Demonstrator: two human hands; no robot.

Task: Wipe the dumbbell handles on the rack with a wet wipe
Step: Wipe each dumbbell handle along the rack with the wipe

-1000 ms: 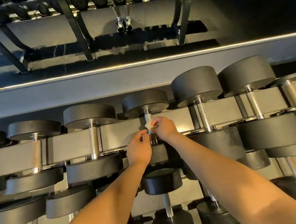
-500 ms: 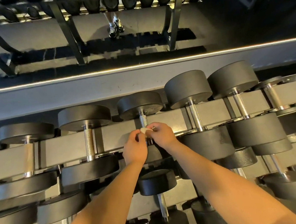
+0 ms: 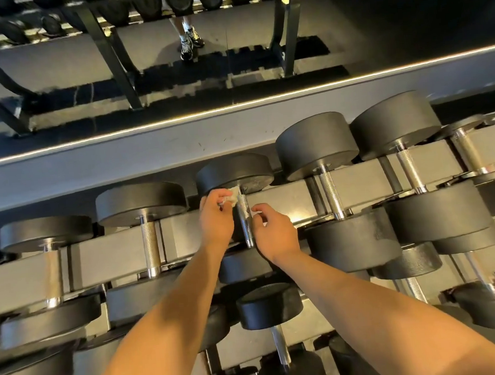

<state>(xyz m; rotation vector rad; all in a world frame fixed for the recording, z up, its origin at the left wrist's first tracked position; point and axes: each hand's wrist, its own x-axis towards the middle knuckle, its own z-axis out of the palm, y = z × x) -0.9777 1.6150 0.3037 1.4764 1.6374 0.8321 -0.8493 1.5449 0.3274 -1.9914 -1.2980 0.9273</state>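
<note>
Left grip (image 3: 216, 216) has the wet wipe (image 3: 233, 196): thumb and fingers curled in, pinching the small crumpled white wad. It sits at the top end of the dumbbell handle (image 3: 245, 219), on its left side, right where the knurled steel meets the far weight head (image 3: 235, 172).

Right grip (image 3: 275, 232) is on the other side of that handle, fingers loosely bent, thumb and forefinger reaching toward the steel. There's nothing in it that I can make out, and I can't tell from here whether the tips actually touch the handle.

The handle runs straight up the view, bare and shiny between the two hands, lying across the grey rack rail (image 3: 288, 197). Its near head (image 3: 243, 265) is mostly tucked under both wrists, with the bare forearms coming in from below.

Left of the handle sits a neighbouring dumbbell (image 3: 151, 246) with flatter heads. Right of the handle there's a bigger dumbbell (image 3: 330, 196), chunky black heads, and another beyond it. Below the handle, on a lower tier, a smaller dumbbell (image 3: 269, 306) points its head up at us.

Above the handle, past the far head, runs a grey ledge with a bright light strip (image 3: 235, 107). Beyond that are dark frame legs and a pair of legs in trainers (image 3: 191, 43).
</note>
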